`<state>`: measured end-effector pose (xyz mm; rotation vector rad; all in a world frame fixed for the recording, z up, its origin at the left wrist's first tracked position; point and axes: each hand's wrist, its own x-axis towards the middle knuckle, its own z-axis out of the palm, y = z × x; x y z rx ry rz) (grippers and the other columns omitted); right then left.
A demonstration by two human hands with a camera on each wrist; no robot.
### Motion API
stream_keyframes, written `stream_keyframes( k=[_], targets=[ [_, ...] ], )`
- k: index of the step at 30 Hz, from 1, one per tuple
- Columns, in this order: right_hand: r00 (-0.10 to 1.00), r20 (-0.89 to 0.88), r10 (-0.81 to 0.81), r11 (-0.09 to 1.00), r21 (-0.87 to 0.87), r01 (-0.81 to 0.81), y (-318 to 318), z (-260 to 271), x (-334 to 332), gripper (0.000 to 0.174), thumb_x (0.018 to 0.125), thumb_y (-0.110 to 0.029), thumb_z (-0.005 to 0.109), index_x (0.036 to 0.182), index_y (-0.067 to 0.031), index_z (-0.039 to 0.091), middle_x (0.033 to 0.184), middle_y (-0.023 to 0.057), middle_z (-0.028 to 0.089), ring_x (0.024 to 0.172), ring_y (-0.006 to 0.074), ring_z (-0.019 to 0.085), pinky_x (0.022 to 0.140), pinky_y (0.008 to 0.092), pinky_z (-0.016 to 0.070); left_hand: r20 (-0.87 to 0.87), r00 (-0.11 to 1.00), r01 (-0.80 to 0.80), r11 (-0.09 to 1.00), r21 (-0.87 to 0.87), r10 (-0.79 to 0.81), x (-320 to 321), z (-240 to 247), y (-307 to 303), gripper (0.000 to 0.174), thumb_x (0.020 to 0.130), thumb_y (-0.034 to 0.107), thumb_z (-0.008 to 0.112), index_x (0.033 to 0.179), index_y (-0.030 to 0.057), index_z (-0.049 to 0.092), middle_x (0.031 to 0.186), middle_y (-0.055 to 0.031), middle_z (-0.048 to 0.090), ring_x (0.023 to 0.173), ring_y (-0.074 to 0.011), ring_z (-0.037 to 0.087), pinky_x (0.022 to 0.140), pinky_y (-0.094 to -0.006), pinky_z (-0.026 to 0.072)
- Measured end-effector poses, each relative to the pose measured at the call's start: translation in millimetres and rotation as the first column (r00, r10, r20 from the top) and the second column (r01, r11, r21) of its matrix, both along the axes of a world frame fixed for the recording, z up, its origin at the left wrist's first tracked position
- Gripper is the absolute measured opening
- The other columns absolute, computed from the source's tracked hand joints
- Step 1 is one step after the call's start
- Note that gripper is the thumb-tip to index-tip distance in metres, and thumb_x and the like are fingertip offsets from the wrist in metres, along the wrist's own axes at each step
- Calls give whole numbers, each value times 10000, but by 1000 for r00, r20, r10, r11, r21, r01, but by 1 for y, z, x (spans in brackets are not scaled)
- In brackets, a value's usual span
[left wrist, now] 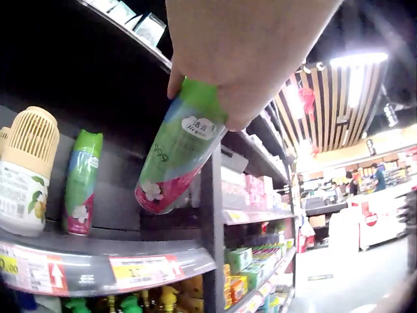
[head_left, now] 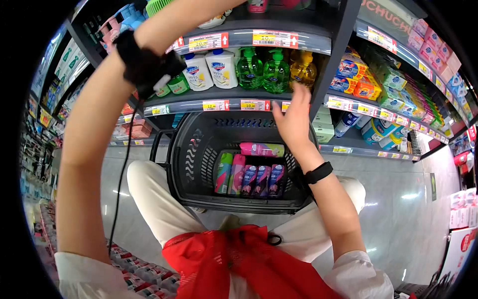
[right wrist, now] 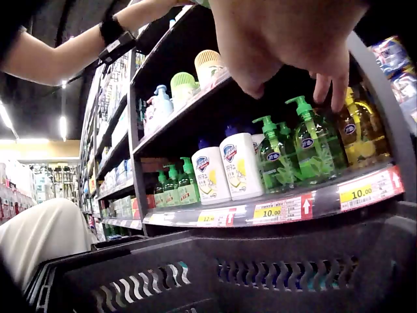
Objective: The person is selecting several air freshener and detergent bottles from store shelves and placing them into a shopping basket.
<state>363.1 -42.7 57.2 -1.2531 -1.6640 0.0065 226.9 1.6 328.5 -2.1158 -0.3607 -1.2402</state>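
Observation:
My left hand [left wrist: 241, 59] grips the top of a green and pink aerosol can [left wrist: 179, 147], tilted in front of the upper shelf; the head view cuts this hand off. A matching aerosol can [left wrist: 83, 186] stands on that shelf. Above the far right side of the basket [head_left: 224, 202], my right hand [head_left: 295, 122] has its fingers spread and holds nothing. It is nearest the amber pump bottle [head_left: 302, 70], which its fingertips overlap. In the basket lie a green can [head_left: 223, 173], a pink can [head_left: 236, 174], three purple packs [head_left: 262, 180] and a crosswise pink can [head_left: 262, 149].
Green pump bottles [head_left: 275, 72] and white bottles [head_left: 222, 70] line the lower shelf. A cream bottle with a ribbed cap [left wrist: 26, 176] stands at the upper shelf's left. A dark upright panel [left wrist: 212, 215] separates this bay from shelves of boxed goods [head_left: 351, 67].

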Motion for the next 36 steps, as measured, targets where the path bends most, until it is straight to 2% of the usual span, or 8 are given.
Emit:
stream_keyframes(
  k=[5, 10, 12, 17, 24, 25, 30, 36],
  targets=[
    [989, -115, -95, 911, 390, 133, -6, 28, 9, 791, 662, -109, 752, 1291, 40, 297, 1365, 272, 204, 1232, 433, 297, 1011, 471, 298, 33, 998, 45, 979, 197, -52, -15, -25, -50, 659, 592, 54, 756, 1153, 38, 411, 1071, -106, 448, 985, -209, 495, 845, -315, 426],
    [994, -17, -112, 771, 629, 97, -10, 35, 24, 893, 592, -226, 804, 1303, -27, 302, 1384, 251, 229, 1268, 411, 271, 1017, 583, 199, 169, 927, 366, 909, -198, -336, -16, -82, -80, 737, 599, 93, 782, 1205, 7, 371, 1123, -111, 419, 1004, -188, 501, 845, -306, 458],
    [988, 64, -138, 795, 602, 72, -25, 37, 24, 896, 571, -219, 800, 1295, -29, 309, 1373, 211, 289, 1273, 369, 295, 1018, 584, 190, -122, 965, 171, 909, -379, -232, -41, -75, -108, 775, 614, 121, 796, 1234, 13, 345, 1161, -128, 408, 1067, -211, 484, 908, -314, 440],
    [972, 106, 209, 888, 396, -234, -40, 29, 8, 909, 537, -133, 787, 1303, 6, 318, 1113, 159, 554, 1009, 368, 528, 896, 434, 414, 106, 957, 276, 733, -621, -270, -57, -112, -117, 712, 659, 37, 750, 1265, 19, 376, 1296, -130, 415, 1100, -213, 522, 917, -317, 440],
    [916, -105, 388, 915, -73, -396, -62, 4, -27, 944, 606, -223, 771, 1353, -12, 234, 1220, 249, 473, 1078, 386, 517, 890, 405, 444, 376, 926, 307, 496, -812, 42, -64, -166, -96, 713, 767, 35, 666, 1359, 14, 269, 1326, -132, 368, 1152, -231, 474, 928, -337, 444],
    [890, -206, 406, 889, -137, -437, -61, -4, -33, 950, 605, -219, 772, 1350, -5, 223, 1208, 262, 475, 1073, 395, 517, 888, 411, 443, 414, 907, 312, 539, -782, 75, -68, -184, -83, 697, 781, 273, 683, 1323, 35, 314, 1197, -164, 495, 1093, -297, 527, 849, -386, 490],
    [777, -521, 353, 687, -420, -593, -60, -19, -56, 959, 636, -232, 780, 1335, 24, 174, 1149, 230, 508, 1055, 310, 543, 900, 358, 431, 274, 919, 272, 47, -961, 283, -73, -241, -80, 576, 860, 205, 620, 1285, -29, 309, 1210, -163, 474, 1099, -197, 490, 941, -327, 395],
    [730, -565, 384, 584, -464, -666, -54, -46, -70, 983, 690, -257, 758, 1305, 122, 92, 1141, 250, 486, 1046, 271, 545, 890, 320, 438, 104, 927, 193, -219, -957, 361, -76, -268, -76, 646, 819, 360, 655, 1252, -14, 356, 1162, -139, 510, 1059, -179, 519, 873, -319, 446]
  ],
)
